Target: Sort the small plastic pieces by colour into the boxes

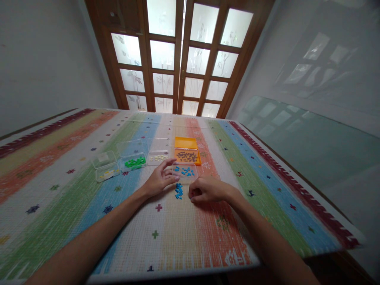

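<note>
Several small blue pieces [178,191] lie in a pile on the striped tablecloth between my hands. Just beyond them is a clear box [194,177] with more blue pieces inside. My left hand [161,179] is at the box's left side, its fingers apart and curved toward the edge, with the thumb near the front corner. To the right of the pile, my right hand [206,189] rests low over the cloth with its fingers curled together. Whatever its fingertips hold, if anything, is hidden.
Behind the blue box stands an open orange box [186,142] with brown pieces. Farther left are open clear boxes with cream pieces [160,158], green pieces [135,162] and yellow pieces [108,173]. The striped tablecloth [142,237] covers the table, which reaches toward glazed doors.
</note>
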Demonstrator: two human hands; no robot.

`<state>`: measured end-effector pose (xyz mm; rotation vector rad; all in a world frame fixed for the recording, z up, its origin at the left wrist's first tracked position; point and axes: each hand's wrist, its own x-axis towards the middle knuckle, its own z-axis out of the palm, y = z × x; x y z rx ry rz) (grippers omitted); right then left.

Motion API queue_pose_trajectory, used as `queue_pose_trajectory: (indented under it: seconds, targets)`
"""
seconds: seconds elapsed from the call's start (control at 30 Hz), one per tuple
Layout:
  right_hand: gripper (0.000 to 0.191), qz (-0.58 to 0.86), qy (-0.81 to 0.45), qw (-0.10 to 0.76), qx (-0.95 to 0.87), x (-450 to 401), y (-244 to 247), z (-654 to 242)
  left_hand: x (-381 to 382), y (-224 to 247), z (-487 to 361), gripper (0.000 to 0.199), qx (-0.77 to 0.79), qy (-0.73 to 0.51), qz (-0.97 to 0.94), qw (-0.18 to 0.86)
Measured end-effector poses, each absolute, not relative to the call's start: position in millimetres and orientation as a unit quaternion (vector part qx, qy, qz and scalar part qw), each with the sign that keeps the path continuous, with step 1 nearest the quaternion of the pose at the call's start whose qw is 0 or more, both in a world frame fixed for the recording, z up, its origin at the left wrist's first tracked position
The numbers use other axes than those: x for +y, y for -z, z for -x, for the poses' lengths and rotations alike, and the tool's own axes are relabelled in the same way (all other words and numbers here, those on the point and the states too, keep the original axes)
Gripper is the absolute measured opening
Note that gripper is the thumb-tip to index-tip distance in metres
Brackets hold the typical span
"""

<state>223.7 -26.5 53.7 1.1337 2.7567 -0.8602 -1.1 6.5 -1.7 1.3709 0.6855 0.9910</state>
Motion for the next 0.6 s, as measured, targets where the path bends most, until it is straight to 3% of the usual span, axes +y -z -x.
queue_pose_trajectory:
  seconds: [0.6]
  targets:
    - [0.012, -0.414, 0.204, 0.041, 0.886, -24, -55, -236, 8, 3, 0, 0.065, 0.297, -0.427, -0.595, 0.613]
